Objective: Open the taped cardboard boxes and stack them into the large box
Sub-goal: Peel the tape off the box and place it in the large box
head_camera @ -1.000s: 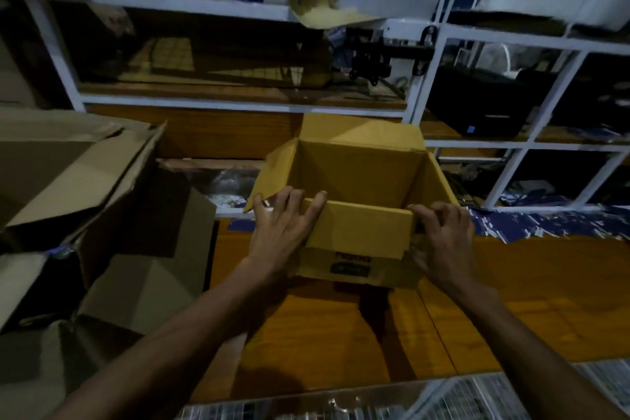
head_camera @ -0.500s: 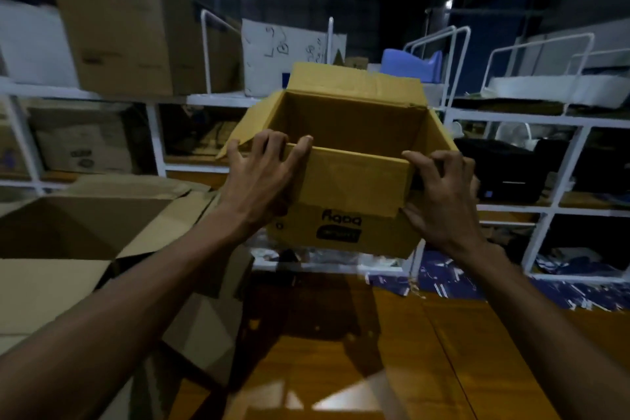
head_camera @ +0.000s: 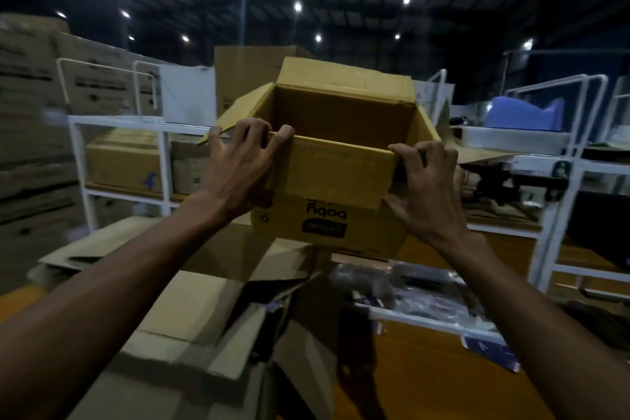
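Note:
An opened small cardboard box (head_camera: 341, 181) hangs in the air in front of me, its flaps folded out and its inside empty. My left hand (head_camera: 238, 167) grips its near left corner, fingers curled over the rim. At the near right corner my right hand (head_camera: 426, 187) holds the box, fingers hooked over the edge. Below and to the left lies the large open box (head_camera: 191, 310) with its flaps spread wide.
White metal shelving (head_camera: 559, 215) runs along the back and right, with cartons (head_camera: 126, 167) on the left shelf. Tall stacked cartons (head_camera: 30, 133) stand at far left. Plastic-wrapped items (head_camera: 419, 293) and blue leaflets lie on the wooden floor (head_camera: 426, 378) to the right.
Both hands have lifted the small box up off the floor and carried it leftward, over the large box. My view has tilted up toward the ceiling.

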`<state>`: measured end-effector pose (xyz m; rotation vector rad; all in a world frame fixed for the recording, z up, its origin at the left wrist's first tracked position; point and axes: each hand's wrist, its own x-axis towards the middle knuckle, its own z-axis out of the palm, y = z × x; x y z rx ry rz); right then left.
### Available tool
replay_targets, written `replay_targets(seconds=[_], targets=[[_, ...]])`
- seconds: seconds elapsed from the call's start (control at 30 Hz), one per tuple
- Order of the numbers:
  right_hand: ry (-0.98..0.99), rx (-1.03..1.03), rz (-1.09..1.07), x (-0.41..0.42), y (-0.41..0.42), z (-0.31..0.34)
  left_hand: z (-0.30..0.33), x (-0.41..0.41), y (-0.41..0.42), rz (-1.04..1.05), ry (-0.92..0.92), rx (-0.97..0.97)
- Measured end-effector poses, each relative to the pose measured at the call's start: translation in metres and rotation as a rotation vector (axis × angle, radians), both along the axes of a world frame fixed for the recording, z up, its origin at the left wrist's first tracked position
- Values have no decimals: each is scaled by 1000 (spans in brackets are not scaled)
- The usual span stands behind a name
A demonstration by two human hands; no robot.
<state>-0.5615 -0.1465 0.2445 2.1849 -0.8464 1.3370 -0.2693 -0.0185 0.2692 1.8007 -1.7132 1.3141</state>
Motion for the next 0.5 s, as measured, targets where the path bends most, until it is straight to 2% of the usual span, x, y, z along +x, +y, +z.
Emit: replay_targets(seconds=[0.27, 0.5], targets=[[-1, 27, 89, 178, 18, -8, -8, 160, 43, 100, 15, 10], [60, 101, 80, 266, 30, -43, -39, 249, 52, 102, 32, 106]])
